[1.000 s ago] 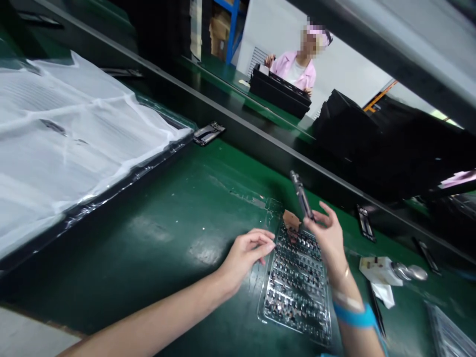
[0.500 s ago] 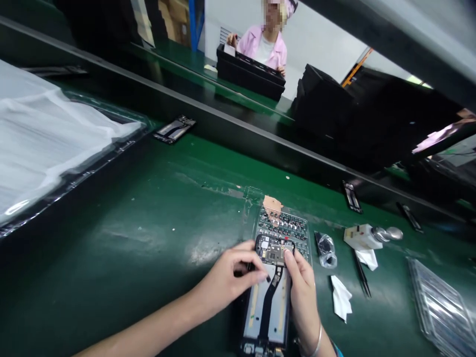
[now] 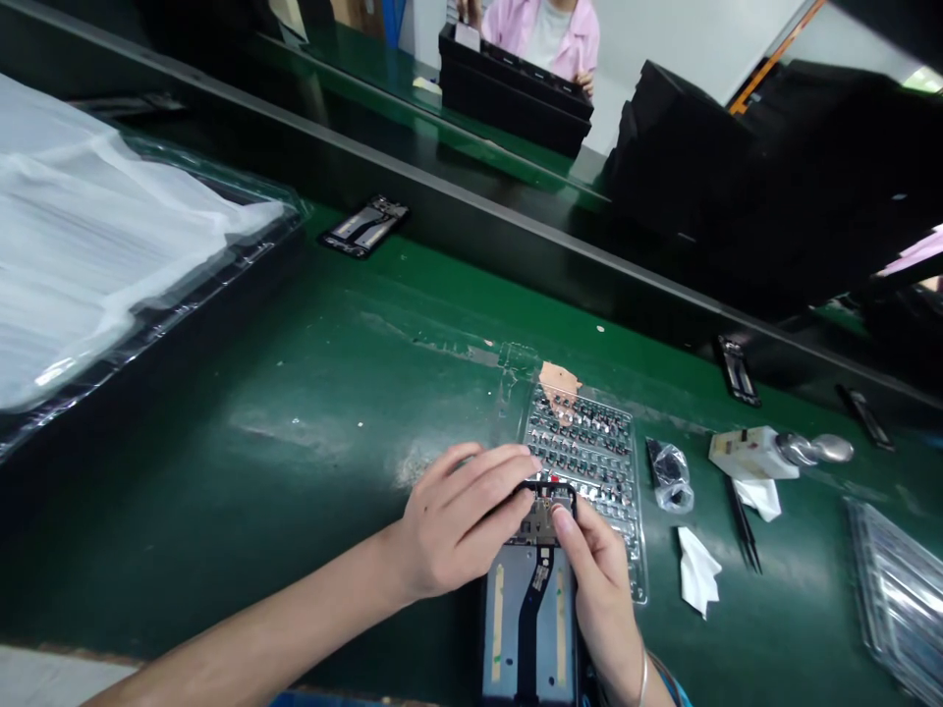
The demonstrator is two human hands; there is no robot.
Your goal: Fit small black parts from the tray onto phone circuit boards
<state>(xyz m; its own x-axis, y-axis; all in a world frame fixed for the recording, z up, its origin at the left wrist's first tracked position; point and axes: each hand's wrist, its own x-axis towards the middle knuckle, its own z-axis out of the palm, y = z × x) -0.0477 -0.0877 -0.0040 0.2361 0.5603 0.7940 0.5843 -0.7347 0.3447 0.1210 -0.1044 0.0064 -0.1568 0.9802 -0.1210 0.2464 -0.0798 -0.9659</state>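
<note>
An opened phone (image 3: 527, 619) lies screen side down at the table's front edge, showing its circuit board (image 3: 543, 522) and a black flex cable. My right hand (image 3: 600, 574) grips its right edge, thumb pressed on the board near the top. Over the phone's top left corner is my left hand (image 3: 464, 516), thumb and fingers bent closely together; what they hold, if anything, is hidden. Just behind the phone lies a clear tray (image 3: 582, 442) with rows of small dark parts.
On the right are a wrapped black item (image 3: 670, 478), a white bottle (image 3: 751, 454), tweezers (image 3: 747, 525), a white tissue (image 3: 697, 572) and stacked clear trays (image 3: 895, 589). A film-covered tray (image 3: 133, 245) stands left. More phone frames (image 3: 364, 226) lie along the ledge; a person works beyond it.
My left hand has moved up from the middle of the phone to its top left corner; the small black piece at its fingertips no longer shows. The view has shifted slightly.
</note>
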